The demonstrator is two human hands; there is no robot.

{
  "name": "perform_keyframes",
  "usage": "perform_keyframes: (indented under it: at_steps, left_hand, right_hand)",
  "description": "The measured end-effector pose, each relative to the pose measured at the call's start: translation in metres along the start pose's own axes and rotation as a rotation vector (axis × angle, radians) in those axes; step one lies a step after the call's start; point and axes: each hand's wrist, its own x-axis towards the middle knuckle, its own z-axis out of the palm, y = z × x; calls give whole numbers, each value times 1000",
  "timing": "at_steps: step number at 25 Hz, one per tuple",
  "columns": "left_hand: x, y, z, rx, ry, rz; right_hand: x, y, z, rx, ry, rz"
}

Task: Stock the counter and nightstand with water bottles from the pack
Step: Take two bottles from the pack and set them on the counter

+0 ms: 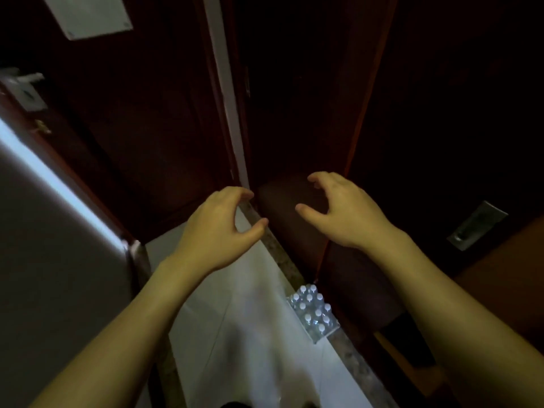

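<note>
Both hands were empty: the left hand [219,222] and right hand [338,210] hung in front of the person, fingers loosely curled around nothing. Well below them, the pack [313,313] of bottles stood on the pale floor [241,304] against a dark cabinet [359,290]. Crouching low and gripping opposite sides would probably lift it cleanly.

Beyond the left hand stands a dark wooden door [141,136] with a white notice [88,14] fixed high on it and a metal lever handle [25,81] further left. Below both hands lies pale tiled floor [235,334]. Right of the right hand, a recessed metal pull [477,225] sits in a dark panel.
</note>
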Motion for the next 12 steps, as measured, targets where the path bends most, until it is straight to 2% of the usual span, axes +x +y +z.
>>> perform_keyframes:
  at_steps: [6,12]
  left_hand:
    - [92,-34,60,-166,-186,193]
    - [156,-40,98,-250,-405,511]
  right_hand:
    - [39,19,23,-51,92,246]
    - [40,18,39,-65,185,560]
